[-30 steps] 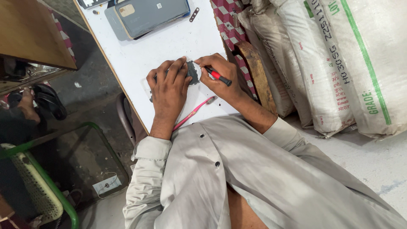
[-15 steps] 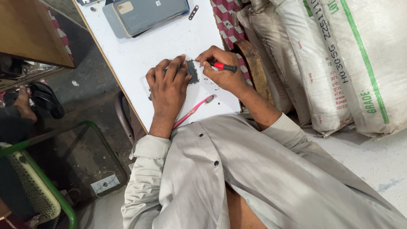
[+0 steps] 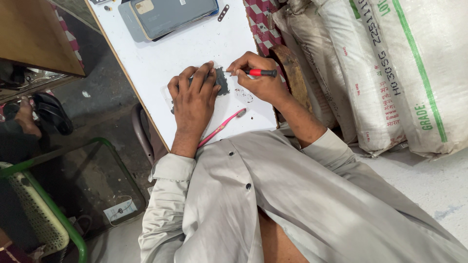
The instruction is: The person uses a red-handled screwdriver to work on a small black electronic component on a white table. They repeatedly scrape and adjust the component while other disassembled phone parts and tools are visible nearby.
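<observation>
1. Rightmost, three large white woven sacks (image 3: 390, 68) with green stripes lean side by side, standing on the pale floor well apart from the hands.
2. Next, the white table (image 3: 161, 58) runs from the top edge down to the person's grey shirt; a bare stretch lies between the far things and the hands.
3. At the lower left stands a green-framed stool (image 3: 53, 214) on the dark floor.
4. At the table's far end lies a grey-blue phone back cover (image 3: 173, 14), with a small metal strip (image 3: 223, 12) just beside it.
5. Near the table's front, the left hand (image 3: 194, 100) lies flat, fingers spread, pressing down on a small dark grey part (image 3: 222, 82); only the part's right edge shows past the fingertips.
6. The right hand (image 3: 261, 80) has its grip closed around a red-and-black screwdriver (image 3: 258, 72), whose tip meets the dark part's edge.
7. A pink tool (image 3: 222, 127) lies loose on the table just beside the left wrist, touched by neither hand.
</observation>
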